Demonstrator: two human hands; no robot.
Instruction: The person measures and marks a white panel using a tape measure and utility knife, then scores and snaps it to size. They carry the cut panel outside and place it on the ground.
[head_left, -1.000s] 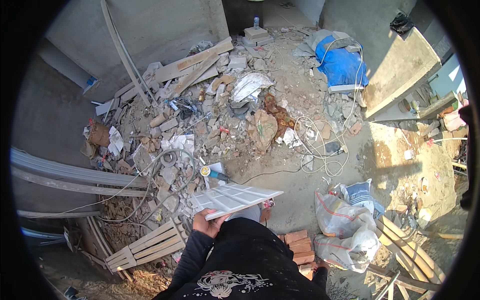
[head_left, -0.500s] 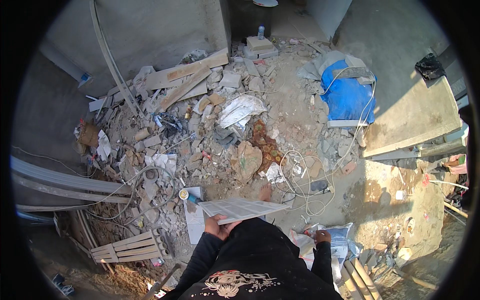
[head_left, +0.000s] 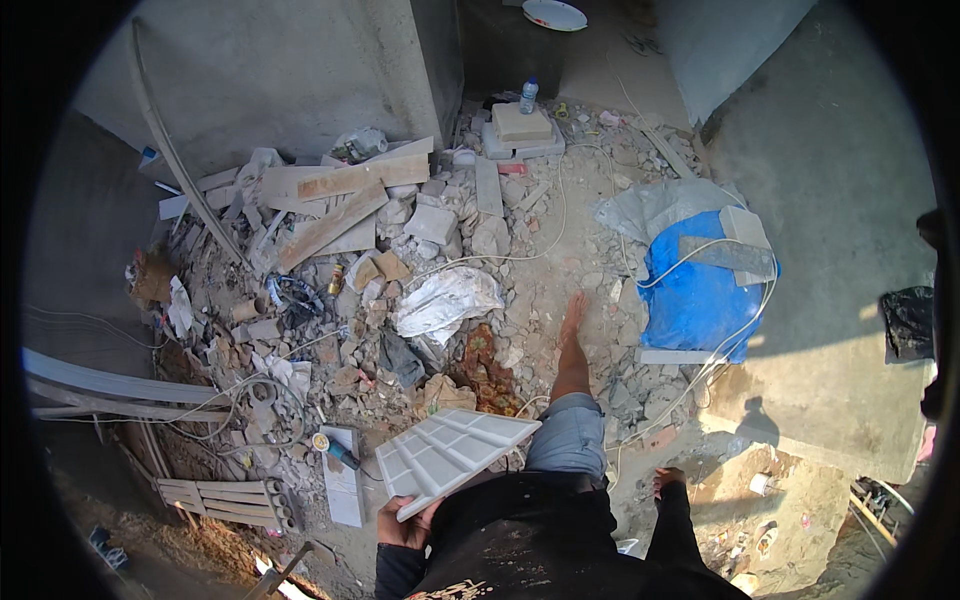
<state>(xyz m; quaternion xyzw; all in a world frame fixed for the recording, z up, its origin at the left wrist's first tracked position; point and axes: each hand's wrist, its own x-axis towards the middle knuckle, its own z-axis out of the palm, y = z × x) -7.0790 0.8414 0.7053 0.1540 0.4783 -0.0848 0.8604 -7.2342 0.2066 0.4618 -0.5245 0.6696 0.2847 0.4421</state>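
Observation:
My left hand (head_left: 403, 522) grips the lower left corner of a white tile (head_left: 455, 450), whose ribbed, grid-patterned face shows. The tile is held tilted in front of my body. My right hand (head_left: 668, 482) hangs out to the right, over the ground, with nothing in it; its fingers look loosely apart. On the ground left of the held tile, a teal power tool with a round end (head_left: 336, 449) rests on a pale flat slab (head_left: 344, 492). My bare foot (head_left: 573, 310) is stepping forward between the rubble and the blue sheet.
Broken masonry, boards (head_left: 345, 215) and a white sack (head_left: 450, 303) cover the ground to the left. A blue plastic sheet (head_left: 690, 290) with slabs and a cable (head_left: 700, 355) on it lies right. Ahead, a water bottle (head_left: 529, 95) stands on stacked blocks (head_left: 522, 125).
I have stepped forward, and my leg now shows ahead of me. The tile, still in my left hand, is tilted more steeply. My right hand has moved away from the sacks beside me.

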